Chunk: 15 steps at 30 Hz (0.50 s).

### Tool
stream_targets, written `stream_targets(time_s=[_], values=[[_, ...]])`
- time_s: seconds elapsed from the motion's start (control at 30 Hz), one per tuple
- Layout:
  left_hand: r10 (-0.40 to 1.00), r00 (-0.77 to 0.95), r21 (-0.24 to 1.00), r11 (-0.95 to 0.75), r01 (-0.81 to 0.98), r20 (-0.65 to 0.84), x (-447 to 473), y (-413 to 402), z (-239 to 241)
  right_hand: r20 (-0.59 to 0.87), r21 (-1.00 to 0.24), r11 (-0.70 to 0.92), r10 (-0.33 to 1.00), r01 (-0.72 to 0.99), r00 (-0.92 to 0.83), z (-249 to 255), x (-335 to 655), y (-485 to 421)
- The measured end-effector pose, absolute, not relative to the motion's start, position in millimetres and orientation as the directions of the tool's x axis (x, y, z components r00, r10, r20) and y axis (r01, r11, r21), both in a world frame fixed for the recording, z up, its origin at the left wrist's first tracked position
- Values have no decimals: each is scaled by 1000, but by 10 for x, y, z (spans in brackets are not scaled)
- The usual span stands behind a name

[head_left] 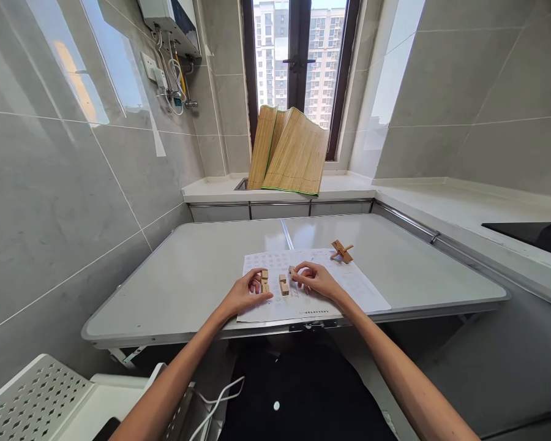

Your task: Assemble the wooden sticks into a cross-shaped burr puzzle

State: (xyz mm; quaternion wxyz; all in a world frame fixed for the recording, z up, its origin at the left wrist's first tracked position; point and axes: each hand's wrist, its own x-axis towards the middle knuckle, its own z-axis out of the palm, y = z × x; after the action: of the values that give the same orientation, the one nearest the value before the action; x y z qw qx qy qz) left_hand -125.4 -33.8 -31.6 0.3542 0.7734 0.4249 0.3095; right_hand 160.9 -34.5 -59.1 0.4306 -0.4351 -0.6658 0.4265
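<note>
A printed paper sheet (349, 288) lies on the grey folding table (183, 275). My left hand (245, 293) rests on the sheet, fingers curled around small wooden puzzle blocks (264, 280). My right hand (316, 279) pinches another small wooden piece (292, 272) at its fingertips. A loose notched wooden block (283, 286) lies on the paper between the two hands. An assembled crossed wooden puzzle (342, 251) stands on the sheet's far right corner, apart from both hands.
A rolled bamboo mat (289, 150) leans against the window on the white counter (349, 184) behind the table. A dark cooktop (532, 236) sits at the right. A white perforated shelf (32, 398) and a white cable (215, 404) are at the lower left.
</note>
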Motion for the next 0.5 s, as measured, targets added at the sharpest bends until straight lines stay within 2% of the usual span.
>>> stream_targets(time_s=[0.13, 0.33, 0.5], values=[[874, 452, 781, -405, 475, 178, -1250, -371, -340, 189, -971, 219, 951, 102, -243, -591, 1575, -317], [865, 468, 768, -421, 482, 181, -1254, -402, -360, 323, -945, 326, 943, 21, -86, -578, 1443, -280], [876, 445, 796, -399, 455, 185, -1254, -415, -345, 329, -943, 333, 935, 3, -135, -557, 1299, -322]])
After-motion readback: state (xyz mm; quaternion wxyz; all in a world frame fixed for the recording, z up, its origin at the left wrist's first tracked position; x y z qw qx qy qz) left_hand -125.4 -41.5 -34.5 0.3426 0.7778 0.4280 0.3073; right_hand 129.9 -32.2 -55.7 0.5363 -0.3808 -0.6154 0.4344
